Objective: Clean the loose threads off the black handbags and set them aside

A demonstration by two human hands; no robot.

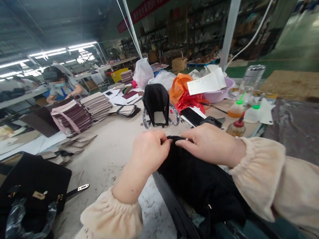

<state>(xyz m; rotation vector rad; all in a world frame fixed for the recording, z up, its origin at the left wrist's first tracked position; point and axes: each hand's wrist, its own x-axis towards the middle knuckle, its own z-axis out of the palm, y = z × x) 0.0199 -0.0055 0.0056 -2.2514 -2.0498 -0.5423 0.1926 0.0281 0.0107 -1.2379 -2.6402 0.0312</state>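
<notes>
A black bag [203, 180] lies in front of me, with dark cloth and a zipper pull showing on its near part. My left hand [151, 146] pinches the far edge of the bag, thumb and fingers pressed together. Close beside it, my right hand [206, 142] grips the same edge with its thumb on top. Just beyond my hands stands a small black handbag [156, 100], open, its handles wrapped in clear plastic. Another black handbag [36, 186] with gold hardware sits at the left, its handle also wrapped in plastic.
Stacks of brown panels [72, 117] stand at the left back. At the right are a phone [192, 116], glue bottles [236, 109], a clear bottle [252, 78] and a purple basin [219, 93]. A metal post [234, 17] rises behind them. A co-worker [65, 85] sits farther off.
</notes>
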